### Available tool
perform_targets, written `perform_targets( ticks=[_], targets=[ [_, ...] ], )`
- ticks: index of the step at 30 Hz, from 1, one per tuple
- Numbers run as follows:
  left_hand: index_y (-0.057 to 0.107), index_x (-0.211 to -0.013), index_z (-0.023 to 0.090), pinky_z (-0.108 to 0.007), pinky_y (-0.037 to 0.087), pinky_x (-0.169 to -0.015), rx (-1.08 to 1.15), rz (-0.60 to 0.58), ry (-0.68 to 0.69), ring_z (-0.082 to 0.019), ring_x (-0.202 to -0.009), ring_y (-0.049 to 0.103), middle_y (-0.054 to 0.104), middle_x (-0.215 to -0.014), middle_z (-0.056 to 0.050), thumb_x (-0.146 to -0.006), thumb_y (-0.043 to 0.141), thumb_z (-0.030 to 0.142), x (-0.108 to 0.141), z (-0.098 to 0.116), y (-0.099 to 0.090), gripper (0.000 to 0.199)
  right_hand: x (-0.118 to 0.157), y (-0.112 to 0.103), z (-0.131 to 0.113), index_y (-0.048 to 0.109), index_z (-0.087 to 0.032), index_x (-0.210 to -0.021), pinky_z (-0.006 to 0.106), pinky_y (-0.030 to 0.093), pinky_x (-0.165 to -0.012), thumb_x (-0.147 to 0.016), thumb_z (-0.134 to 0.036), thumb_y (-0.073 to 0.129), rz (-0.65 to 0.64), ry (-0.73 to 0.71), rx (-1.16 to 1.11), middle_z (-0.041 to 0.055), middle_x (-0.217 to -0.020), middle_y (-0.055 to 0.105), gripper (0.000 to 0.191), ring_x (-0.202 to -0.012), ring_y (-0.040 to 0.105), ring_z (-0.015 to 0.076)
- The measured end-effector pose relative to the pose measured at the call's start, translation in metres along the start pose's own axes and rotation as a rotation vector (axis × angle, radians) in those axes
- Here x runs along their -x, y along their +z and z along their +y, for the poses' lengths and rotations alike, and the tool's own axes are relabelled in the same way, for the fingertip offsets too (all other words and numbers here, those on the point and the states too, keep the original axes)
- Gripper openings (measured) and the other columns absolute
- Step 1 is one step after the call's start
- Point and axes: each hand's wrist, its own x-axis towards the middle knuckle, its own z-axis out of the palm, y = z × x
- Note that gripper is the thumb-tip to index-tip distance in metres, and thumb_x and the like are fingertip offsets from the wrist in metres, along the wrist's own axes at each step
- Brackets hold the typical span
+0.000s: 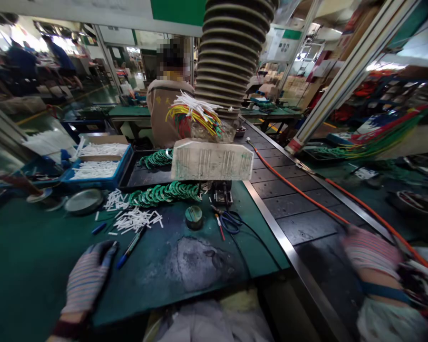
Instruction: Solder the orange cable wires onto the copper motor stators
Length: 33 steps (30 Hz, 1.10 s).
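My left hand, in a striped glove with dark fingertips, rests low over the green bench at the left. Its thumb and fingers are closed together, and a small pale bit shows at the tips, too small to name. At the right, my right hand, gloved and blurred by motion, is over the dark slatted conveyor. Its fingers are closed around an orange cable, whose far end carries a white connector. A blue pen and loose white tubes lie near my left hand.
Blue trays of white tubes stand at the left behind a round metal lid. Green coils, a round tin and scissors lie mid-bench. A ribbed duct hangs above. A person sits beyond.
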Motion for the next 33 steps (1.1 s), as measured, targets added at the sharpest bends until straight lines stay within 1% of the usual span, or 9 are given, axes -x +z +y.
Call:
perform_targets(
  ticks=[3,7,9,12,17,19,24,28,33],
  targets=[
    [0.071,-0.115,0.021,-0.056,0.062,-0.109,0.036,0.016,-0.068,-0.042,-0.119,0.077,0.08,-0.122,-0.017,-0.1,0.047,0.066,0.0,0.009,-0.004,0.053,0.013,0.008,-0.076,0.086,-0.032,-0.093,0.056,0.065,-0.082,-0.08,-0.032,0.067,-0.19,-0.269,-0.046,0.0178,-0.098,0.085,0.024,-0.096,0.082,0.0413],
    [0.067,-0.106,0.024,-0.056,0.063,-0.102,0.118,0.076,-0.185,-0.041,-0.109,0.077,0.081,-0.11,-0.011,-0.092,0.055,0.064,0.008,0.033,-0.02,0.044,0.008,0.031,-0.174,0.085,-0.029,-0.13,0.042,0.065,-0.102,-0.1,-0.04,0.057,-0.216,-0.455,-0.179,0.0116,-0.131,0.085,0.042,-0.118,0.079,0.0308],
    [0.069,-0.108,0.024,-0.05,0.063,-0.094,0.158,0.125,-0.184,-0.036,-0.1,0.075,0.08,-0.106,-0.006,-0.091,0.058,0.06,0.012,0.052,-0.032,0.041,0.003,0.049,-0.209,0.074,-0.023,-0.152,0.039,0.06,-0.115,-0.106,-0.04,0.05,-0.218,-0.524,-0.231,0.013,-0.146,0.08,0.055,-0.135,0.074,0.0283],
    [0.074,-0.113,0.021,-0.04,0.059,-0.093,0.283,0.247,-0.086,-0.028,-0.097,0.073,0.08,-0.106,-0.005,-0.088,0.068,0.054,0.008,0.081,-0.048,0.041,0.003,0.077,-0.238,0.066,-0.013,-0.159,0.046,0.055,-0.124,-0.107,-0.04,0.048,-0.245,-0.585,-0.263,0.021,-0.154,0.074,0.061,-0.144,0.068,0.0331],
    [0.078,-0.125,0.021,-0.034,0.06,-0.097,0.338,0.29,0.191,-0.023,-0.101,0.076,0.081,-0.112,-0.005,-0.104,0.068,0.041,-0.035,0.111,-0.056,0.03,0.007,0.099,-0.241,0.068,-0.009,-0.154,0.053,0.052,-0.127,-0.104,-0.041,0.05,-0.27,-0.633,-0.291,0.0258,-0.159,0.069,0.062,-0.147,0.064,0.0387],
    [0.081,-0.128,0.021,-0.036,0.06,-0.101,0.16,0.267,0.313,-0.025,-0.107,0.076,0.081,-0.12,-0.008,-0.107,0.069,0.03,-0.063,0.122,-0.054,0.026,0.007,0.101,-0.237,0.068,-0.008,-0.154,0.052,0.05,-0.129,-0.104,-0.042,0.049,-0.259,-0.636,-0.301,0.0263,-0.161,0.067,0.064,-0.148,0.063,0.0389],
    [0.084,-0.131,0.018,-0.042,0.06,-0.091,-0.352,0.04,0.542,-0.035,-0.118,0.072,0.077,-0.126,-0.018,-0.114,0.061,0.022,-0.122,0.148,-0.041,0.029,0.006,0.108,-0.229,0.07,-0.012,-0.151,0.057,0.055,-0.119,-0.103,-0.049,0.047,-0.221,-0.627,-0.31,0.0258,-0.149,0.073,0.065,-0.136,0.068,0.0412],
    [0.084,-0.133,0.017,-0.042,0.06,-0.089,-0.535,-0.05,0.592,-0.035,-0.116,0.071,0.076,-0.122,-0.019,-0.111,0.054,0.009,-0.141,0.136,-0.029,0.038,0.004,0.116,-0.227,0.073,-0.014,-0.146,0.054,0.057,-0.114,-0.103,-0.051,0.047,-0.183,-0.649,-0.322,0.0242,-0.141,0.076,0.062,-0.128,0.07,0.0397],
    [0.084,-0.138,0.022,-0.043,0.06,-0.106,-0.371,-0.063,0.625,-0.032,-0.126,0.071,0.076,-0.142,-0.017,-0.109,0.063,0.013,-0.152,0.102,-0.005,0.036,0.002,0.121,-0.229,0.073,-0.019,-0.142,0.051,0.058,-0.109,-0.105,-0.05,0.047,-0.127,-0.671,-0.294,0.0205,-0.137,0.077,0.055,-0.123,0.071,0.037]
  ],
)
